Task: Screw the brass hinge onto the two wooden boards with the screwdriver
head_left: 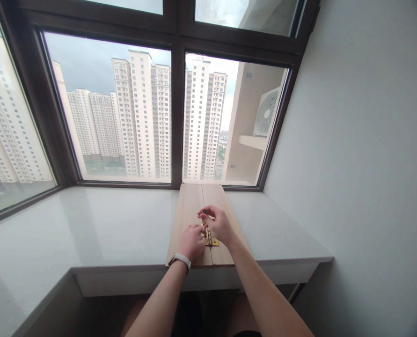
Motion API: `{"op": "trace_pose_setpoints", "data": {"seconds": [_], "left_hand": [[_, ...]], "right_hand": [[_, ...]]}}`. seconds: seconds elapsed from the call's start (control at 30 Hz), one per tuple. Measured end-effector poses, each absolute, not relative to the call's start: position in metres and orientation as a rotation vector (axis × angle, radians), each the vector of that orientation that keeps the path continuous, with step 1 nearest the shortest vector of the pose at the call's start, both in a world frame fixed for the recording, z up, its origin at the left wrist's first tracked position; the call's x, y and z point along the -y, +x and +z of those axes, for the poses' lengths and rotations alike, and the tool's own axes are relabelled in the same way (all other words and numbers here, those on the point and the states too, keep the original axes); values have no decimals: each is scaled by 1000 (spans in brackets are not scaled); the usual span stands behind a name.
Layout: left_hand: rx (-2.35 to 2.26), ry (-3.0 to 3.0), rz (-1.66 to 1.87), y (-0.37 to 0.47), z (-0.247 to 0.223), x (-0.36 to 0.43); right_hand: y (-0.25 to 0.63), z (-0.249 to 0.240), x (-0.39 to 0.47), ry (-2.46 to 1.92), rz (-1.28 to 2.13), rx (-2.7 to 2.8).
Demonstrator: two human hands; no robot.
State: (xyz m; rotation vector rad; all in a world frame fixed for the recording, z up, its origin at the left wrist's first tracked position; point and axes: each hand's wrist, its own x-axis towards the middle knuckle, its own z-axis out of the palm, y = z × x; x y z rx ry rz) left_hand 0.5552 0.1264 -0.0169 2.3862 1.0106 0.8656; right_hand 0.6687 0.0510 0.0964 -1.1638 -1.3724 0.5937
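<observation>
A brass hinge (210, 238) lies across the seam between two pale wooden boards (189, 206) set side by side. My right hand (219, 224) is above the hinge's far end, its fingers closed around a small dark-teal-topped tool (204, 212) that looks like a short screwdriver. Most of that tool is hidden by the fingers. Just to the left, my left hand (193, 241) rests on the left board, fingertips pinched together at the hinge's left side. Whatever is between those fingertips cannot be made out. The left part of the hinge is covered by this hand.
The boards lie on a white windowsill counter (124, 229), their near ends at its front edge. Behind them stands a dark-framed window (176, 117). A white wall (352, 131) rises at the right. My left wrist wears a watch with a light strap (180, 259).
</observation>
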Motion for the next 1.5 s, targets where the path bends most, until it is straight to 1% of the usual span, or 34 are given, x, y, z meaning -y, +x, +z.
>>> {"op": "trace_pose_setpoints", "data": {"seconds": [0.13,0.23,0.33,0.5,0.73,1.1,1.37,1.5], "left_hand": [[-999,2356,894,555,-18,-126],[-1003,2360,891,555,-17,-126],[-1004,2371,876,555,-17,-126],[-997,2368,904,555,-17,-126],[-1021,2366,882,555,-16,-126],[-1033,2376,871,555,-15,-125],[-1010,2368,892,556,-16,-126],[-986,2357,917,555,-18,-126]], "right_hand": [[668,89,-55,-1195,467,1337],[667,84,-58,-1211,456,1304],[666,83,-58,-1190,507,1321],[668,89,-53,-1098,696,1348],[675,92,-52,-1078,755,1380],[668,89,-57,-1109,726,1282],[668,83,-59,-1179,518,1301],[668,85,-58,-1183,528,1316]]}}
